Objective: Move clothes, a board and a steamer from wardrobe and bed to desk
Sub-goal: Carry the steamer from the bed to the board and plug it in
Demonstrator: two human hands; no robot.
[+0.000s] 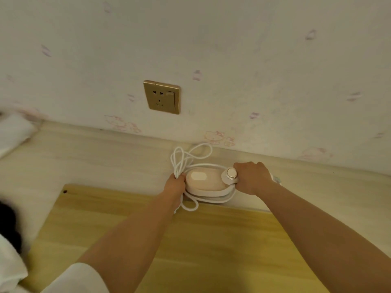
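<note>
Head view: the steamer (204, 182) lies at the board's (169, 240) far edge, at 12 o'clock. The left hand (174, 185) grips its coiled cord (182, 159), fingers curled round it; the right hand (252, 178) clasps the steamer's handle end. The wall socket (162, 97) sits at 11 o'clock.

We see the steamer (204, 181), pale pink and white, lying on the desk (101, 157) at the far edge of the wooden board (190, 240), near the wall (232, 60). Left hand (175, 185) grips the bunched white cord (182, 159) by its left end. Right hand (252, 177) is curled round its right end, beside the round knob (231, 173). A gold socket (161, 97) sits on the wall above. White cloth (14, 132) lies far left.
</note>
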